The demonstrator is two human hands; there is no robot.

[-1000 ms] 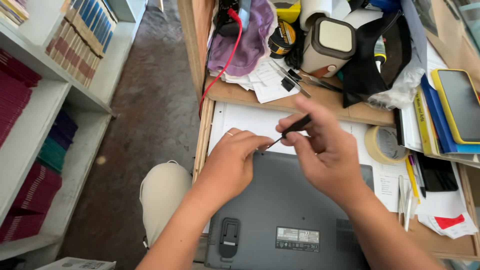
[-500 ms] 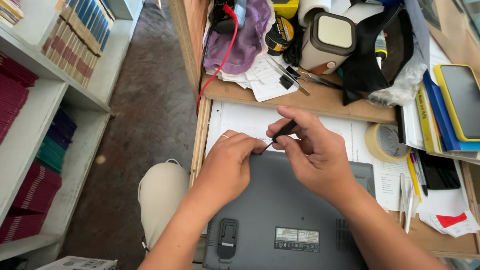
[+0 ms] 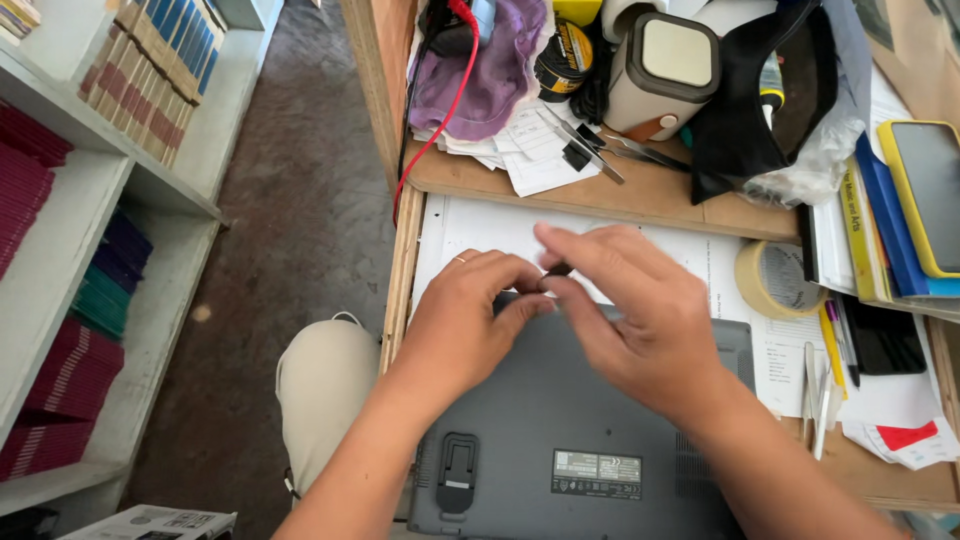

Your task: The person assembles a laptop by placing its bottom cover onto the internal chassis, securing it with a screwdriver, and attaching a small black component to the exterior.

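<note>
left hand (image 3: 470, 325), right hand (image 3: 640, 325), fingertips meeting

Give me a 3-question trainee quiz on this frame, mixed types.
1. True or false: both hands meet over the far edge of the upturned grey laptop.
2. Which hand wears a ring? A) left hand B) right hand
3. Fill in: the roll of tape lies to the ___ of the right hand.

Key: 1 true; 2 A; 3 right. The small dark tool pinched between the fingers is mostly hidden.
</note>
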